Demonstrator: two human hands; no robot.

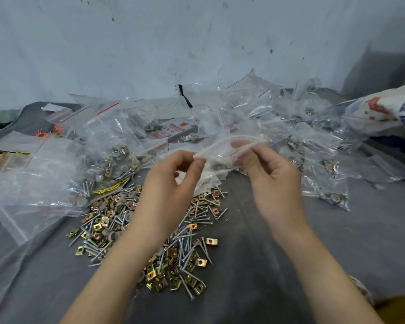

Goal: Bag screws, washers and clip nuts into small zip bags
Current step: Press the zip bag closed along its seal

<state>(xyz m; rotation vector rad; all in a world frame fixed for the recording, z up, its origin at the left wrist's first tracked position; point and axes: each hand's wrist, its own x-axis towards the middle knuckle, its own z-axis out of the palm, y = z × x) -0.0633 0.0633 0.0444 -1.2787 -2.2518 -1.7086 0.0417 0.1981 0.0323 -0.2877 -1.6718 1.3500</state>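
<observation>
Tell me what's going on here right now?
A person holds one small clear zip bag above the grey cloth: the left hand pinches its left end, the right hand pinches its mouth. Whether it is sealed cannot be told. A loose pile of screws, washers and clip nuts lies below the hands, and filled bags are heaped at the right.

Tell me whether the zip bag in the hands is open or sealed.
Open. The lips of the small zip bag bow apart in a loop; the left hand pinches one end, the right hand the other.
</observation>
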